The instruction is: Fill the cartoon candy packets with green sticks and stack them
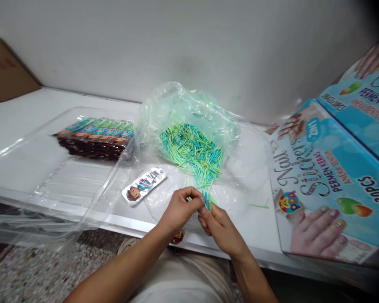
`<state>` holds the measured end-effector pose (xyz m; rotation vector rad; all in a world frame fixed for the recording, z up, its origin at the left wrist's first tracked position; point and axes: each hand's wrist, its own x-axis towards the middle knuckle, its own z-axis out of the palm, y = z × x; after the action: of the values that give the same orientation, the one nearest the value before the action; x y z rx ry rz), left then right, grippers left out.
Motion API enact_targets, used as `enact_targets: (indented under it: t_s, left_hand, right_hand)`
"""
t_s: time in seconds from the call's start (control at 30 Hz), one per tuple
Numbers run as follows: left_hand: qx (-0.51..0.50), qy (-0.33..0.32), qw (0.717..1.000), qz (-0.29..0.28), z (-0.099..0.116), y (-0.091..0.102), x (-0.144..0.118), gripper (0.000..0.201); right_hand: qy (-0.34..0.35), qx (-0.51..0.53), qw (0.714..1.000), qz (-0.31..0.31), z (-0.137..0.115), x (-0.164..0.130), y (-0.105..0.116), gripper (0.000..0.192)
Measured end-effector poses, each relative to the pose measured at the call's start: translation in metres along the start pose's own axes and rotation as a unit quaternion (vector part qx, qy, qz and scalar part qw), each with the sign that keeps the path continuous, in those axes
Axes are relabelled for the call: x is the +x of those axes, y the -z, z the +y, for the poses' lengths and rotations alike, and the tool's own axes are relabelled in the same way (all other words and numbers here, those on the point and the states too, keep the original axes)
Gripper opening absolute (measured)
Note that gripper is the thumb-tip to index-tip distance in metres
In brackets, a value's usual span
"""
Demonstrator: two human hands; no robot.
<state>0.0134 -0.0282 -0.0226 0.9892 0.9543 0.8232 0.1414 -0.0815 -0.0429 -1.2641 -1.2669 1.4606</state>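
My left hand [182, 207] and my right hand [220, 225] meet over the front of the table. Thin blue and green candy-like sticks [206, 200] stand up from the fingers of my right hand. My left hand pinches green sticks beside them; how many is hidden by the fingers. Just behind my hands, a heap of green and blue sticks [192, 149] spills from a clear plastic bag [173, 94]. A white packet with a cartoon figure [144, 186] lies left of my hands. Part of a brown cartoon packet [177, 237] shows beneath my left wrist.
On the left, a clear plastic bag [78, 185] surrounds stacked cartoon packets [96, 139]. Blue printed boxes [328, 181] stand on the right. A loose green stick [258, 206] lies near them. A brown carton [9, 71] sits at the far left, and a wall rises behind.
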Motion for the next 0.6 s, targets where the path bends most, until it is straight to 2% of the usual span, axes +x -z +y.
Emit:
enact_targets:
  t_s: [0.2,0.27,0.4,0.47,0.6]
  left_hand:
    - [-0.015,-0.016,0.999,0.033,0.0017,-0.0020,-0.0011,0.005]
    - [-0.013,-0.015,1.000,0.022,0.0020,-0.0012,-0.0008,0.003]
    - [-0.015,-0.006,1.000,-0.013,0.0031,-0.0007,0.0004,0.019]
    - [-0.015,-0.003,1.000,-0.024,0.0036,-0.0017,0.0006,0.016]
    - [-0.032,-0.008,0.999,0.001,0.0039,-0.0041,0.0000,0.013]
  right_hand:
    - [0.006,0.014,1.000,-0.009,0.0010,-0.0011,-0.0010,0.035]
    - [-0.003,0.036,0.999,-0.019,0.0030,-0.0014,0.0002,0.035]
    - [-0.014,0.060,0.997,-0.037,0.0038,-0.0019,0.0025,0.034]
    - [-0.012,0.052,0.998,-0.038,0.0023,-0.0023,0.0030,0.034]
    - [-0.001,0.038,0.999,-0.033,-0.0010,-0.0027,0.0025,0.034]
